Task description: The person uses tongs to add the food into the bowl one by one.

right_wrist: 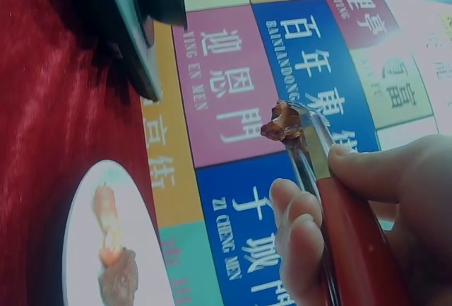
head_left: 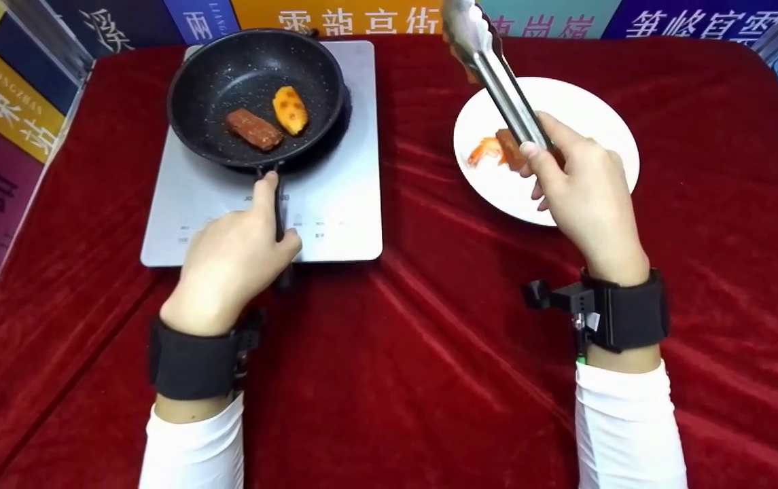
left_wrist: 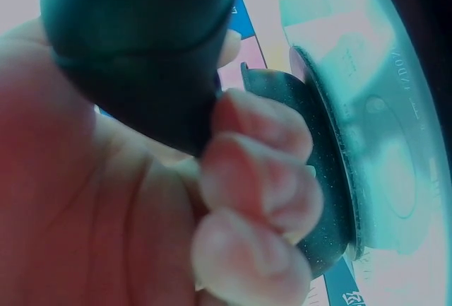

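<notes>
My left hand (head_left: 225, 251) grips the black handle (head_left: 284, 278) of a speckled frying pan (head_left: 191, 88), its index finger stretched along the handle. In the pan lie a brown strip of meat (head_left: 255, 130) and a yellow, brown-spotted piece of food (head_left: 291, 110). My right hand (head_left: 589, 190) holds metal tongs (head_left: 507, 88) over a white plate (head_left: 592, 102), tips up and away from me. Between the tong tips a browned piece of food (right_wrist: 281, 124) shows in the right wrist view. On the plate lie a shrimp (head_left: 486, 151) and a brown meat piece (head_left: 512, 151), partly hidden by the tongs.
The pan is over a flat silver induction cooktop (head_left: 351, 204) on the left. A dark red cloth (head_left: 416, 326) covers the table, with folds running across it. Colourful panels with large characters (head_left: 375, 17) stand along the back and sides.
</notes>
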Action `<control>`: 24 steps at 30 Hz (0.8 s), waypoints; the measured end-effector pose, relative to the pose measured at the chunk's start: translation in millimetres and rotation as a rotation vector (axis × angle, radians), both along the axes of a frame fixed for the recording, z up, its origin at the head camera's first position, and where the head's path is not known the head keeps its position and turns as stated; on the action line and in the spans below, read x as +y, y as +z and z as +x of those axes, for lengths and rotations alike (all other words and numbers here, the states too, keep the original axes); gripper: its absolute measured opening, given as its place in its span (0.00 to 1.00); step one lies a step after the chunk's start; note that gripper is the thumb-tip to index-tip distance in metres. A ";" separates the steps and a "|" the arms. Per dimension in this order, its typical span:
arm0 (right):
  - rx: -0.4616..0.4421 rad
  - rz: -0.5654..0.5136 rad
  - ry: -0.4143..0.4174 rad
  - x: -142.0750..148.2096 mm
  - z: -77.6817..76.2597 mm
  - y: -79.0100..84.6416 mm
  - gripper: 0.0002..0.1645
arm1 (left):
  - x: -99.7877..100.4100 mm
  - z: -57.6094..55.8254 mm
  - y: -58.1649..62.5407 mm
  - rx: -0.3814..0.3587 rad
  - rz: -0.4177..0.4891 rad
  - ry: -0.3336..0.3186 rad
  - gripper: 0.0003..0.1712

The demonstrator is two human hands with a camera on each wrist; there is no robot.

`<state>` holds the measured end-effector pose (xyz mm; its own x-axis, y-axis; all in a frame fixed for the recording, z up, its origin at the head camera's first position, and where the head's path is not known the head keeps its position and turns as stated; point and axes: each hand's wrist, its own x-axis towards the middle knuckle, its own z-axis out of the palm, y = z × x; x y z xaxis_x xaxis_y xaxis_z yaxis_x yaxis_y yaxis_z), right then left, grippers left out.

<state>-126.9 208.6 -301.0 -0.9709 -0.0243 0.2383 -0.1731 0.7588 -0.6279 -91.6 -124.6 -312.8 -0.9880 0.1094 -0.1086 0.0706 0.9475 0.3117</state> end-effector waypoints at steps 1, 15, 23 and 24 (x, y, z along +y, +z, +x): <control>0.009 0.000 0.011 -2.2 -0.4 0.4 0.16 | 0.1 0.6 -0.4 0.001 -0.001 0.003 0.41; 0.076 -0.012 0.122 -31.4 -8.9 -9.7 0.22 | 0.7 5.8 -2.1 -0.024 0.008 0.062 0.42; 0.103 -0.022 0.181 -32.5 -11.3 -27.9 0.24 | 22.0 -4.6 -13.0 -0.049 0.043 0.041 0.44; 0.103 -0.022 0.186 -31.6 -12.7 -29.9 0.24 | 25.9 -6.8 -14.1 -0.053 0.040 0.037 0.44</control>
<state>-139.6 177.0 -330.9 -0.9208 -0.1945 0.3381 -0.3728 0.6941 -0.6158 -98.3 -98.8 -326.9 -0.9844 0.0785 -0.1575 0.0183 0.9359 0.3517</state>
